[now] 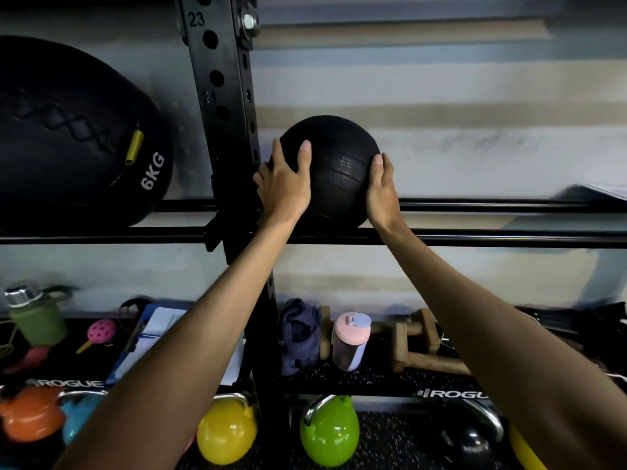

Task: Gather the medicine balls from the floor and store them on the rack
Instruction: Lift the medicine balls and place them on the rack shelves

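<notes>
Tubular rails (pixel 475 239) seat ribbed ball (pixel 334 164) cupped by left hand (pixel 286 184), right hand (pixel 381 191).

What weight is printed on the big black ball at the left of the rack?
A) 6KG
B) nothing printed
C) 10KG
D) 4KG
A: white lettering reading 6KG shows on the large medicine ball, left of the rack upright; the left hand and right hand hold a smaller black ball.

Head camera faces rack (pixel 234 96) up close
</notes>
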`<state>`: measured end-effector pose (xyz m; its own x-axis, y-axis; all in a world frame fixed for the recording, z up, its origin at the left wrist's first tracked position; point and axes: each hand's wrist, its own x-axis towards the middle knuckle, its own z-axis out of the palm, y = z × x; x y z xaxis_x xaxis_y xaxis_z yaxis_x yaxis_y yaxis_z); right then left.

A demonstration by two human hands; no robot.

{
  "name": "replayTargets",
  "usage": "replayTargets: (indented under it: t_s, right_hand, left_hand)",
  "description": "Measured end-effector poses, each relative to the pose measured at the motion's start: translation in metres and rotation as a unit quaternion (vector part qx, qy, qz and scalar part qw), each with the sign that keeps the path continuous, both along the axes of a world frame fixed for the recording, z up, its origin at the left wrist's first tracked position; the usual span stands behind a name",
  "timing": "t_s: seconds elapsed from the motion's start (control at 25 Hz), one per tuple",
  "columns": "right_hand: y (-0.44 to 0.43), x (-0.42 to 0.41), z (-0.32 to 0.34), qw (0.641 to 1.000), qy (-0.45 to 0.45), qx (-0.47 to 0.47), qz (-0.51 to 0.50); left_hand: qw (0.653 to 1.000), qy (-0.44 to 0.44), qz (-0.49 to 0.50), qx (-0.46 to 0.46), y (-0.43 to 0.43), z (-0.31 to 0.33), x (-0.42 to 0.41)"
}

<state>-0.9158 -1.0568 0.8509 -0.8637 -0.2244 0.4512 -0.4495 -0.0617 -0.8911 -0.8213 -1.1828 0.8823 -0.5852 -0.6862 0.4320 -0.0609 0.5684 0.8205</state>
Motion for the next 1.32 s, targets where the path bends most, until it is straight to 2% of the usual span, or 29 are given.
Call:
replayTargets:
  t_s: [0.12, 0.32, 0.52, 0.6, 0.68, 0.8, 0.96, 1.16, 1.24, 1.32]
  right_hand:
    - [0.003, 0.003, 0.002, 0.999, 0.02, 0.036, -0.013]
    - [0.027, 0.029, -0.003, 0.992, 0.076, 0.082, -0.058]
    - [0.08, 0.075, -0.059, 0.987, 0.104, 0.101, -0.071]
    - [0.107, 0.096, -0.095, 0.985, 0.099, 0.124, -0.066]
    - [0.133, 0.114, -0.141, 0.98, 0.08, 0.176, -0.053]
    - [0.167, 0.142, -0.222, 0.961, 0.014, 0.273, -0.036]
    - [0.203, 0.182, -0.318, 0.92, -0.106, 0.377, 0.001]
    - [0.232, 0.222, -0.402, 0.867, -0.231, 0.439, 0.036]
    - [0.239, 0.233, -0.431, 0.843, -0.283, 0.454, 0.055]
    - [0.245, 0.246, -0.459, 0.816, -0.322, 0.474, 0.07]
  left_hand:
    - [0.999, 0.049, -0.009, 0.0, -0.002, -0.005, -0.007]
    - [0.99, 0.097, 0.056, -0.084, 0.013, -0.018, 0.002]
    - [0.981, 0.18, 0.023, -0.066, 0.054, -0.085, 0.037]
    - [0.98, 0.174, 0.013, -0.097, 0.08, -0.128, 0.055]
    - [0.986, 0.121, -0.017, -0.109, 0.106, -0.18, 0.071]
    - [0.997, -0.015, -0.058, -0.056, 0.141, -0.262, 0.092]
    - [0.977, -0.19, -0.1, 0.015, 0.181, -0.36, 0.128]
    - [0.917, -0.377, -0.112, 0.072, 0.204, -0.461, 0.171]
    - [0.874, -0.452, -0.138, 0.115, 0.203, -0.499, 0.185]
    - [0.814, -0.519, -0.176, 0.193, 0.2, -0.536, 0.204]
